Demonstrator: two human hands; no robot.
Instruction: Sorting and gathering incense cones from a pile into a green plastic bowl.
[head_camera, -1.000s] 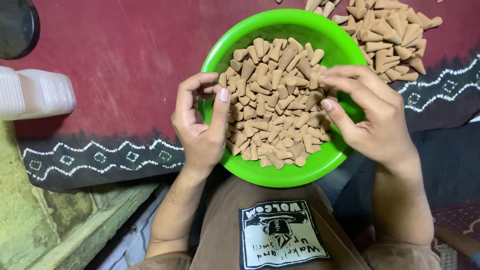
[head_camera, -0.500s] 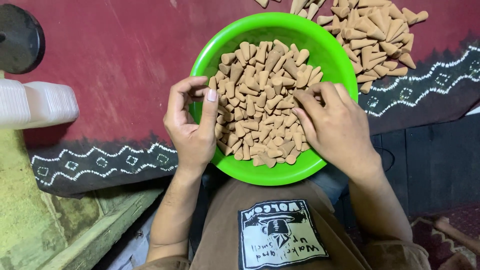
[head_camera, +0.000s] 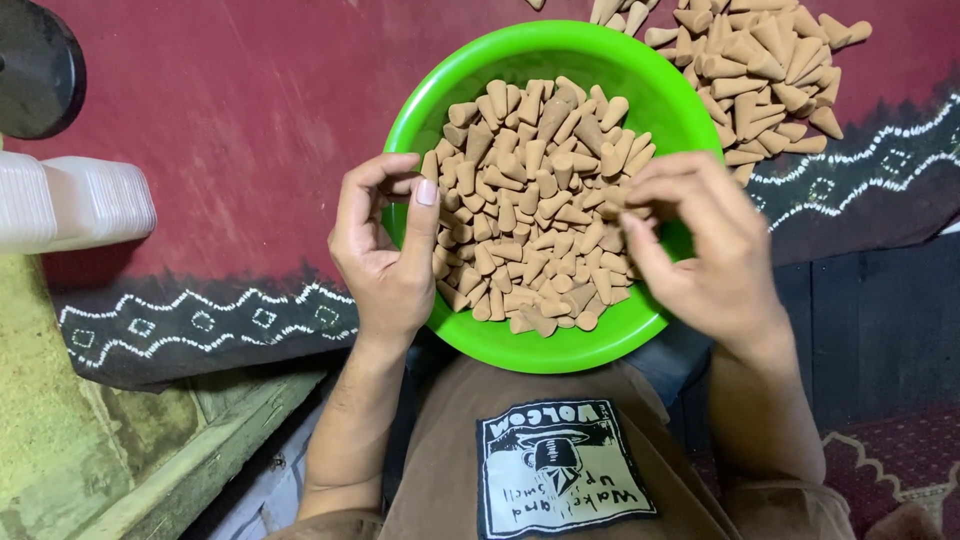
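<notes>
Cloth: we see one dark red cloth with a black border and white zigzag pattern, spread under everything.
Bowl: one bright green round bowl, resting on the cloth and against our lap.
Loose pile: a heap of tan cones lies on the cloth just beyond the bowl's upper right rim, too many for us to count.
Cones in bowl: small tan incense cones, matte, tapered, lying every which way; they fill the bowl's middle, well past counting.
White container: one ribbed white plastic container at the left edge.
Dark disc: one black round object in the top left corner.
Left hand: our left hand curls at the bowl's left rim, thumb against the cones, fingers bent; we cannot tell whether it holds any.
Right hand: our right hand sits over the right rim, fingertips pinched onto cones in the heap.
</notes>
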